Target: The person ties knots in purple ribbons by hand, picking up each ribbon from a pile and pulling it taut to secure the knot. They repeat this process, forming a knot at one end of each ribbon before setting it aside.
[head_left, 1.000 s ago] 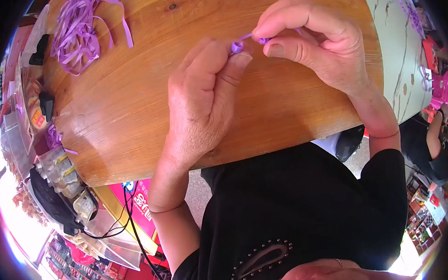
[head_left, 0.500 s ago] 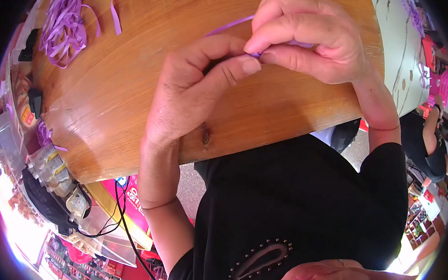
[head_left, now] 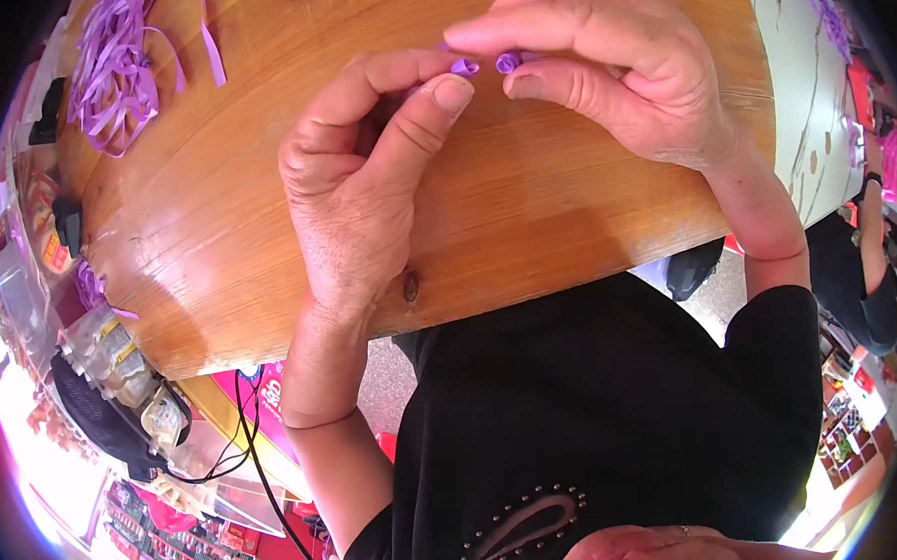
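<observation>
My left hand [head_left: 359, 174] is closed, pinching a curled end of purple ribbon [head_left: 465, 68] between thumb and index finger. A short gap to the right, my right hand [head_left: 630, 72] holds a small tight roll of purple ribbon [head_left: 507, 63] between thumb and fingers. Its index finger stretches out above the roll toward the left fingertips. Whether the two purple pieces join behind the fingers is hidden. Both hands are raised over the wooden table [head_left: 506, 212]. At the far left of the table lies a loose heap of purple ribbon [head_left: 115, 89].
More purple ribbon [head_left: 90, 286] sits by the left table edge, near clear bags [head_left: 111, 345] and a black mesh item [head_left: 99, 410]. A black cable [head_left: 262, 478] hangs below. A white veined surface [head_left: 806, 94] adjoins on the right; another person [head_left: 849, 283] is beyond.
My hands, touching at the fingertips before, have moved apart and slightly farther away. The ribbon roll and curled end now show between them.
</observation>
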The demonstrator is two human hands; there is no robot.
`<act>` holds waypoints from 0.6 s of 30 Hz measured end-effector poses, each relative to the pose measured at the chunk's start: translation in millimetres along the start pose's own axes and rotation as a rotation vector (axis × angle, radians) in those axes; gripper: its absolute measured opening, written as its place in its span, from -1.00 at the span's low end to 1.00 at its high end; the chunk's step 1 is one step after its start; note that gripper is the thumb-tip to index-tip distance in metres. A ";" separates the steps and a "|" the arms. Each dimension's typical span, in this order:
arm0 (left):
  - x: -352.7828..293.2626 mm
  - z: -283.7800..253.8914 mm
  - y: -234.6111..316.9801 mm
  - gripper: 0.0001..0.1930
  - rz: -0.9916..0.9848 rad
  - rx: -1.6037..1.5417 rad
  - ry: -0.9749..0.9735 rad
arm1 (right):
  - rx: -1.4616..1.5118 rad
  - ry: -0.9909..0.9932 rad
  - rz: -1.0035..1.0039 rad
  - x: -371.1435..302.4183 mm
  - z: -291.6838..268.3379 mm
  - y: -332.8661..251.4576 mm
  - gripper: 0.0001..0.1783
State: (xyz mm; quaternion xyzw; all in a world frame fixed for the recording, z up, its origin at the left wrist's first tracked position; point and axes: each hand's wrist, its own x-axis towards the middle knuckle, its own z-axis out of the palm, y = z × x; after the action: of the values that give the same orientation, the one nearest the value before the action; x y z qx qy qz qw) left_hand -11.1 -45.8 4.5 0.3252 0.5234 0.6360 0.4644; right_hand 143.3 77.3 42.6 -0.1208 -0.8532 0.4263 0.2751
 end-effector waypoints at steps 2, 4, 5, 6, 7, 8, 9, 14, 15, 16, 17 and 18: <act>0.4 -0.8 -0.8 -0.87 -0.006 -0.007 0.001 | 0.072 -0.002 0.097 -0.9 -0.8 -2.5 -0.75; 0.5 -1.9 -1.5 -0.87 -0.013 -0.015 0.006 | 0.144 -0.007 0.194 -1.9 -0.3 -1.4 -0.78; 0.8 -2.1 -2.1 -0.87 0.010 -0.014 -0.002 | 0.120 0.025 0.151 -3.6 0.9 1.4 -0.81; 0.9 -2.3 -2.6 -0.86 0.034 -0.013 -0.009 | 0.097 0.056 0.108 -4.8 1.5 3.1 -0.84; 0.8 -2.6 -2.9 -0.86 0.033 -0.014 -0.007 | 0.098 0.054 0.109 -4.4 -0.1 2.7 -0.84; 1.4 -2.6 -2.7 -0.86 0.026 -0.003 -0.002 | 0.090 0.008 0.114 -2.7 -3.4 1.6 -0.84; 2.0 -2.6 -2.4 -0.86 0.020 0.008 0.003 | 0.083 -0.038 0.120 -1.6 -5.2 1.1 -0.85; 1.1 -5.6 -4.2 -0.87 0.015 0.010 0.024 | 0.175 0.084 -0.424 9.8 9.7 19.9 -0.84; -0.4 -6.3 -4.9 -0.87 0.017 0.027 0.032 | 0.068 -0.021 0.132 3.5 2.8 -1.9 -0.84; 0.8 -1.7 -3.8 -0.87 0.018 0.025 0.018 | 0.060 -0.010 0.136 6.4 7.0 17.1 -0.84; 2.2 3.2 -2.0 -0.87 0.025 0.036 0.013 | 0.131 0.127 -0.371 14.0 16.8 53.8 -0.83; 2.8 4.5 -1.4 -0.87 0.031 0.048 0.019 | 0.207 0.253 -0.883 19.0 23.2 74.5 -0.82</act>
State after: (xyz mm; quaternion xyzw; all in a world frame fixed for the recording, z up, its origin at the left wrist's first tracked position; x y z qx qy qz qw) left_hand -7.6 -41.5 4.0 0.3381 0.5379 0.6336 0.4415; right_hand 112.3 115.6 -20.8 0.2306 -0.7359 0.3333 0.5425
